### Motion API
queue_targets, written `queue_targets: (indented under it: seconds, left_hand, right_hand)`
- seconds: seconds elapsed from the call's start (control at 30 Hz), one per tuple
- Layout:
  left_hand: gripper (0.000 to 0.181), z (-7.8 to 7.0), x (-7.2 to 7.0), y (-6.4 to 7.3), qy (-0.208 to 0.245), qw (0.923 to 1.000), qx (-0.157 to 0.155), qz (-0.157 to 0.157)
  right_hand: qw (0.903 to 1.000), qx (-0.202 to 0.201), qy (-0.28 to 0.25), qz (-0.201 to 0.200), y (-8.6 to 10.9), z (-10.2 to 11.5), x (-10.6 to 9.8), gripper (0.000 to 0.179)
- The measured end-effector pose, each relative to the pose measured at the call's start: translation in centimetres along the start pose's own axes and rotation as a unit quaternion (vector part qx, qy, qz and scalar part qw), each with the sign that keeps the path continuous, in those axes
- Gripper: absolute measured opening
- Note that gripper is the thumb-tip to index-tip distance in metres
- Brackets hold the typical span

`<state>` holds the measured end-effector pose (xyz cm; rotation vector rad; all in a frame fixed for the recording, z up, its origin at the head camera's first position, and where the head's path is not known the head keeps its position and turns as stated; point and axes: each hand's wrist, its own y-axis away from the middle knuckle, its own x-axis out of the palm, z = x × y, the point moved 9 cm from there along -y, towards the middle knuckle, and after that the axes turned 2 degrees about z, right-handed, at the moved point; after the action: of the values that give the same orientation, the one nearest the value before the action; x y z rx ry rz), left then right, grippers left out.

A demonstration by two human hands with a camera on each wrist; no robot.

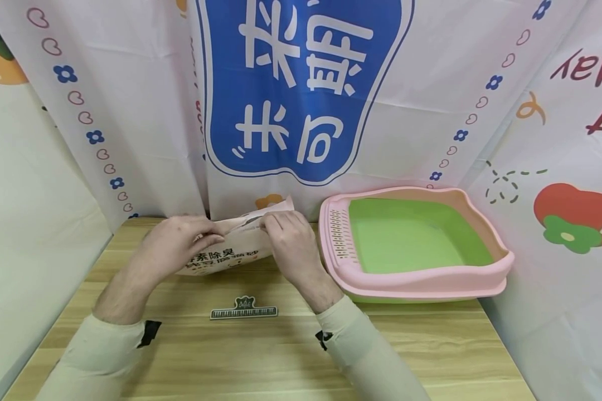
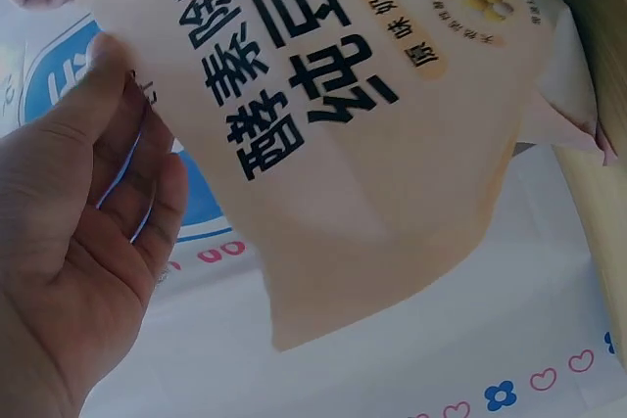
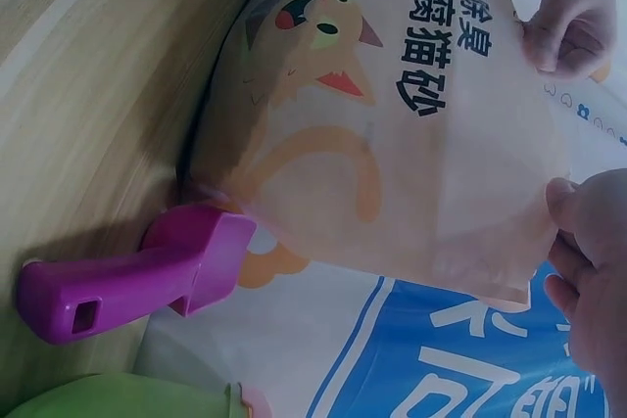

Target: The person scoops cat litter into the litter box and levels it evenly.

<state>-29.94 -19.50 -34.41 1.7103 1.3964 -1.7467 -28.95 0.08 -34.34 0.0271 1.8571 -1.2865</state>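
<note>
A cat litter bag (image 1: 233, 253) in pale peach paper with dark Chinese lettering stands at the back of the table. Its upper edge is pinched by my left hand (image 1: 173, 242) on one side and my right hand (image 1: 295, 245) on the other. An orange cat is printed on the bag (image 3: 392, 173) in the right wrist view. From the left wrist, the thumb and fingers of my left hand (image 2: 93, 203) meet at the bag's edge (image 2: 333, 183). The inside of the bag is hidden. In front of it lies a dark bag clip (image 1: 244, 313) with a pale outline.
At the right stands a litter box (image 1: 421, 283) with a pink rim and green basin. A purple litter scoop (image 3: 137, 281) lies beside the bag in the right wrist view. The patterned curtain (image 1: 150, 111) hangs right behind the wooden table (image 1: 221, 367).
</note>
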Motion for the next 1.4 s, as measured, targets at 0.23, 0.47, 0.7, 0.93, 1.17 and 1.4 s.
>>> queue_targets:
  seconds: [0.23, 0.47, 0.7, 0.93, 1.17, 1.4]
  left_hand:
    - [0.021, 1.1, 0.3, -0.9, 0.020, 0.9984, -0.033, 0.041]
    - [0.045, 2.4, 1.7, -2.1, 0.056, 0.9901, -0.023, 0.127]
    - [0.013, 2.6, 3.6, -2.8, 0.066, 0.9716, -0.006, 0.227]
    - [0.020, 2.5, 4.2, -3.0, 0.051, 0.9621, 0.008, 0.268]
    - [0.013, 3.6, 2.1, -3.9, 0.017, 0.9811, -0.012, 0.192]
    - [0.009, 4.7, 0.0, -4.5, 0.004, 0.9923, -0.054, 0.112]
  right_hand:
    - [0.9999, -0.003, -0.006, 0.010, 0.2, 0.0, 0.0, 0.007]
    - [0.9999, -0.010, -0.006, 0.013, 0.5, 0.1, -0.1, 0.003]
    - [0.9997, -0.019, -0.010, 0.006, 0.8, 0.1, -0.1, 0.005]
    - [0.9995, -0.022, -0.009, 0.019, 1.0, 0.0, 0.2, 0.005]
    - [0.9993, -0.030, -0.020, 0.008, 0.8, -0.1, -0.2, 0.004]
    - [0.9992, -0.036, -0.017, 0.006, 1.0, -0.2, -0.4, 0.006]
